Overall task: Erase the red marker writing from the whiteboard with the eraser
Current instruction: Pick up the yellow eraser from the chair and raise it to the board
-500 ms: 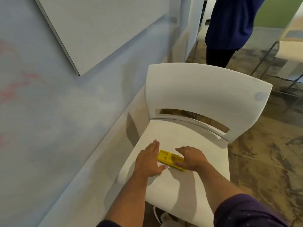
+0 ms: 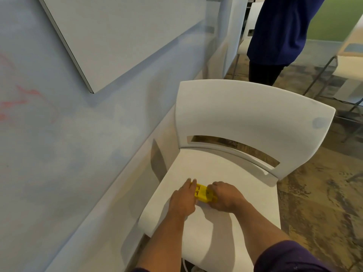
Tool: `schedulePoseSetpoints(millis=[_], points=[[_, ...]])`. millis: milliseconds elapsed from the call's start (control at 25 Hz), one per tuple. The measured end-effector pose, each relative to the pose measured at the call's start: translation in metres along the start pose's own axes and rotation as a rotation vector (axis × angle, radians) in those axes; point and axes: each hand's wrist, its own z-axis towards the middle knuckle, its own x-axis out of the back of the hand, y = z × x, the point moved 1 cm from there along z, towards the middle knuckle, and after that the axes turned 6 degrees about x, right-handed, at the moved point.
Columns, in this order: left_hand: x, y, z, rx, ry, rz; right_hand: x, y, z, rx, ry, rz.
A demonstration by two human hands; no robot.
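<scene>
- Both hands have closed in on the yellow eraser [image 2: 204,193] since the earlier frame: the left hand [image 2: 183,199] now lies against its left end, and the right hand [image 2: 225,197] covers more of its right end than before.
- Neither hand has a full hold that I can confirm. Left fingers lie nearly flat and extended beside it; right fingers curl over its far end, but whether they pinch it or only rest on it cannot be told.
- It sits on the seat of the white chair [image 2: 245,114], near the middle, between the two hands and touching both.
- It looks like a small, hard plastic block, bright yellow, with moulded recesses on top; the wiping face is not visible.
- Risk, as I judge it: a loose two-sided push could skid it across the smooth seat and off the edge to the floor.
- Picked up with the wrong face outward, bare plastic would meet the surface and smear or scratch.
- Faint red marker writing [image 2: 17,101] remains on the whiteboard [image 2: 59,154] at left, well apart from the chair; a person in dark blue [image 2: 279,32] stands beyond.
</scene>
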Motion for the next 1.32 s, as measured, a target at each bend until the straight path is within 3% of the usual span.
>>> schedulePoseSetpoints(millis=[240, 600, 1080, 1320], points=[[0.055, -0.01, 0.004, -0.056, 0.263, 0.021, 0.063, 0.0, 0.002, 0.199, 0.223, -0.062], [0.181, -0.056, -0.056, -0.107, 0.837, 0.202, 0.175, -0.062, 0.032, 0.488, 0.719, -0.209], [0.36, -0.174, -0.206, 0.078, 1.274, 0.548, 0.347, -0.254, 0.077, 0.967, 1.263, -0.283], [0.419, -0.213, -0.3, 0.238, 1.471, 0.744, 0.417, -0.36, 0.066, 1.168, 1.466, -0.297]])
